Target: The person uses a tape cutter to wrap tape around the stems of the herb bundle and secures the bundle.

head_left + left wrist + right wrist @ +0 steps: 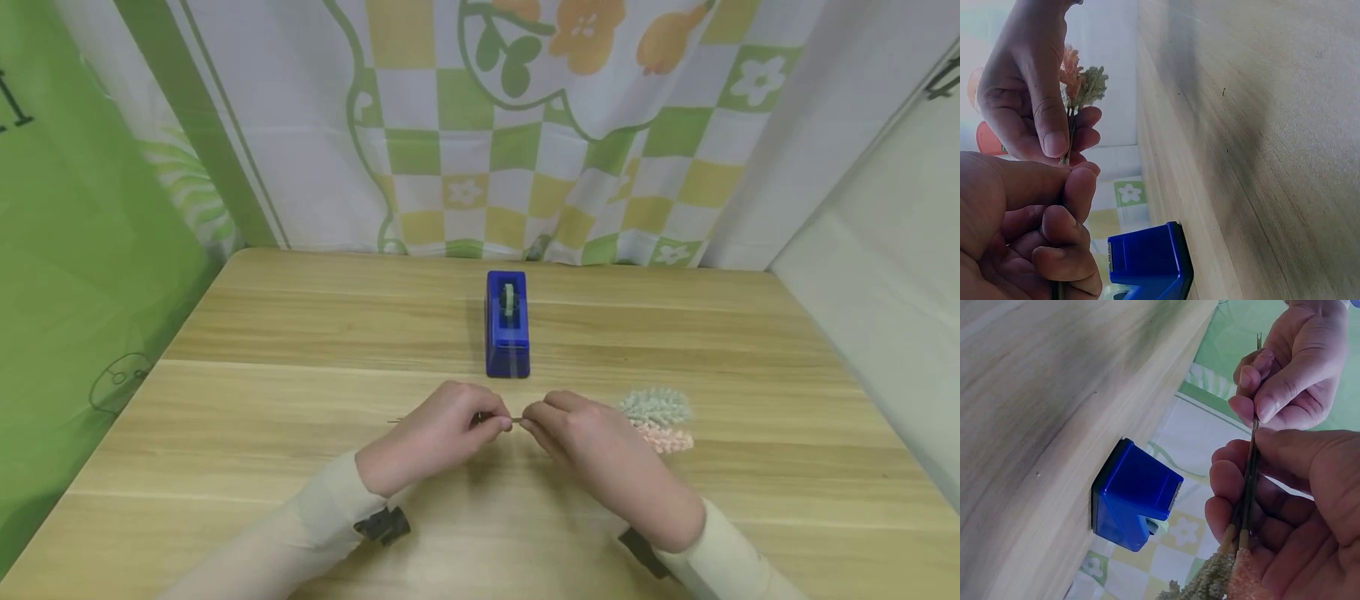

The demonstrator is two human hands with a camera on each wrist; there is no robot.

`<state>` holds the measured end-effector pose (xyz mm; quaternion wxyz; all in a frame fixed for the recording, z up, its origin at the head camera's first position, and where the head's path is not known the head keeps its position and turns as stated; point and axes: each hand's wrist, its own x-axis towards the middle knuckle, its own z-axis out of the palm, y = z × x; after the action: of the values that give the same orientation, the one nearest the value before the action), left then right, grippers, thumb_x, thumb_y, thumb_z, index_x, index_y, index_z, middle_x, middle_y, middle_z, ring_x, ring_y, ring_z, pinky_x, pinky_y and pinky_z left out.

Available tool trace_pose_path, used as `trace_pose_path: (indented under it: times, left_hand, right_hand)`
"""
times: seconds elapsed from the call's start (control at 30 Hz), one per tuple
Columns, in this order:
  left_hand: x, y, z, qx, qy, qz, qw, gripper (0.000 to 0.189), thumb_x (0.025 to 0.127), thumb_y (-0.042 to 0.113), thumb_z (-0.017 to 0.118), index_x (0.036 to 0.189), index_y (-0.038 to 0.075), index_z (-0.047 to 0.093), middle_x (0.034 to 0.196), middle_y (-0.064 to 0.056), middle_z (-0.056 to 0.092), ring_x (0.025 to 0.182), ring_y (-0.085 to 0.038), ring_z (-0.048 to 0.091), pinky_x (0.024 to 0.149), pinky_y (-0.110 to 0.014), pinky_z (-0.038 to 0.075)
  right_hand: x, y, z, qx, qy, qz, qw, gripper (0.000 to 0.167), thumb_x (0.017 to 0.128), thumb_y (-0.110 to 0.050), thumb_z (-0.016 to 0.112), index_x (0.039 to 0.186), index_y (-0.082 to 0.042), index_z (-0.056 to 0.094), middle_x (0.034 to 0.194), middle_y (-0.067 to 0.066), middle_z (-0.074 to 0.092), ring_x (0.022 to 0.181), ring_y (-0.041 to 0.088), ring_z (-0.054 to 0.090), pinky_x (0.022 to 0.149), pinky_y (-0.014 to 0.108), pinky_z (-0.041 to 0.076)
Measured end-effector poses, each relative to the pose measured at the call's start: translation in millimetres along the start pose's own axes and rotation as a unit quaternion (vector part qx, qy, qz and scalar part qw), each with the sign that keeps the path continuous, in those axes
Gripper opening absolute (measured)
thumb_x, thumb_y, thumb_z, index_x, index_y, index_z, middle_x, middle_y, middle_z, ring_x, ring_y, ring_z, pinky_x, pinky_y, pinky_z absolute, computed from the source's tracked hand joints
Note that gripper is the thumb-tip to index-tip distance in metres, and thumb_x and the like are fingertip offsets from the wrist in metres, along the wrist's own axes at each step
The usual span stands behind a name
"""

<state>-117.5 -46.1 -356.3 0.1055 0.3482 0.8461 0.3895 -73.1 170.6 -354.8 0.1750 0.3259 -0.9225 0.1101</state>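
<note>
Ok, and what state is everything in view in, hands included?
Stems: bunched together, held above the table
Left hand: pinching the stems
Right hand: holding the stems, nearer the flowers
Pale green flowers: on the stems, raised
Pink flowers: on the stems, raised
Tape dispenser: upright, untouched, roll seated
Curtain: hanging

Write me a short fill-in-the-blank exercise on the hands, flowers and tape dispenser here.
1. The tape dispenser on the table is coloured ____.
2. The left hand and right hand pinch the flowers by their ____.
3. In the head view, the flower heads stick out past the ____ hand.

Missing words: blue; stems; right.
</note>
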Motion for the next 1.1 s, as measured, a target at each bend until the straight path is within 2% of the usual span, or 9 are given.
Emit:
trace_pose_path:
  times: [0.2,0.33,0.5,0.63,0.87,1.1]
  left_hand:
    - [0.5,0.8,1.1,0.016,0.009,0.0,0.9998,0.014,0.101,0.008,0.066,0.1,0.003,0.079,0.089,-0.007,0.077,0.073,-0.006,0.058,0.07,-0.02,0.052]
    - [0.5,0.7,1.6,0.015,0.011,-0.007,0.9998,0.012,0.1,0.007,0.067,0.1,0.003,0.078,0.093,-0.008,0.078,0.077,-0.008,0.062,0.072,-0.02,0.054]
    - [0.9,-0.8,2.3,0.008,0.012,-0.016,0.9998,0.012,0.101,0.008,0.066,0.1,0.004,0.077,0.092,-0.005,0.076,0.077,-0.008,0.062,0.071,-0.02,0.054]
    - [1.1,-2.7,2.3,0.008,0.007,-0.018,0.9998,0.018,0.104,0.011,0.062,0.102,0.003,0.078,0.086,-0.004,0.074,0.07,-0.007,0.056,0.067,-0.021,0.051]
    - [1.0,-3.4,2.6,0.006,0.0,-0.024,0.9997,0.02,0.105,0.012,0.062,0.103,0.003,0.079,0.081,-0.006,0.072,0.065,-0.006,0.05,0.065,-0.021,0.047]
    - [1.6,-2.0,2.7,0.006,0.018,-0.031,0.9994,0.016,0.102,0.011,0.066,0.103,0.003,0.08,0.089,-0.009,0.078,0.068,-0.007,0.056,0.066,-0.021,0.05]
  right_hand:
    - [0.5,0.5,-0.7,0.019,-0.02,0.018,0.9995,0.009,0.094,-0.014,0.077,0.103,-0.012,0.079,0.084,-0.006,0.067,0.073,0.005,0.064,0.065,0.02,0.057]
    - [2.3,0.8,-1.0,0.038,-0.026,0.027,0.9986,0.007,0.093,-0.013,0.078,0.101,-0.014,0.079,0.084,-0.007,0.066,0.073,0.003,0.061,0.065,0.018,0.056]
    - [4.3,2.7,1.2,0.047,-0.008,0.023,0.9986,0.006,0.092,-0.011,0.079,0.098,-0.014,0.079,0.085,-0.006,0.068,0.076,0.004,0.063,0.068,0.017,0.057]
    - [4.3,5.2,4.5,0.033,0.009,0.011,0.9993,0.006,0.092,-0.011,0.08,0.097,-0.014,0.078,0.087,-0.005,0.071,0.079,0.006,0.065,0.07,0.018,0.058]
    - [2.4,6.0,5.7,0.015,0.013,0.003,0.9998,0.001,0.094,-0.014,0.078,0.095,-0.013,0.078,0.086,-0.006,0.07,0.075,0.005,0.063,0.065,0.017,0.055]
    - [2.3,4.5,7.2,-0.005,0.011,0.02,0.9997,0.008,0.091,-0.012,0.081,0.092,-0.015,0.074,0.076,-0.008,0.063,0.059,0.001,0.047,0.053,0.016,0.045]
